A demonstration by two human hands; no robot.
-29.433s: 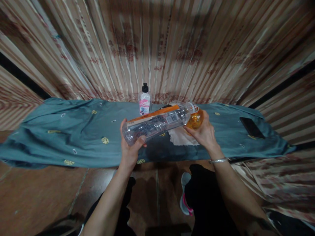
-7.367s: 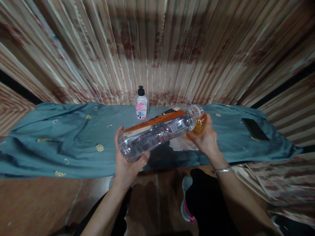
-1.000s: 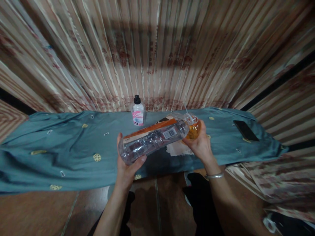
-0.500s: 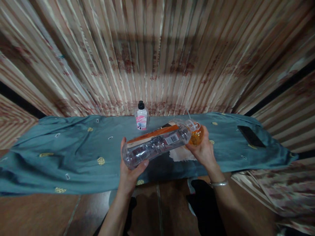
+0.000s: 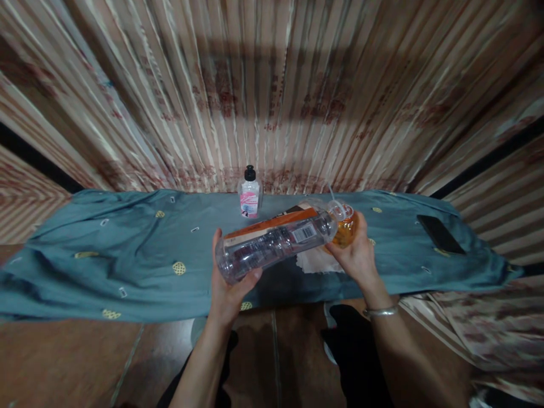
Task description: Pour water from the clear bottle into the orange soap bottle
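Left hand (image 5: 229, 286): closed round the base of the bottle (image 5: 276, 245).
Bottle axis: nearly level, base low-left, mouth up-right at the glass rim.
Right hand (image 5: 357, 258): wrapped round the glass (image 5: 345, 228) of amber liquid, above the cloth (image 5: 127, 255).

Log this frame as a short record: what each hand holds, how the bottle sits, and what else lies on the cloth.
left hand: left hand grips the base end of the large clear bottle
right hand: right hand holds the small container of amber liquid
bottle pose: tilted, nearly level, mouth at the container's rim
surface: teal cloth
on cloth: black-capped bottle upright at the back; black phone at right; pale sheet beneath the hands
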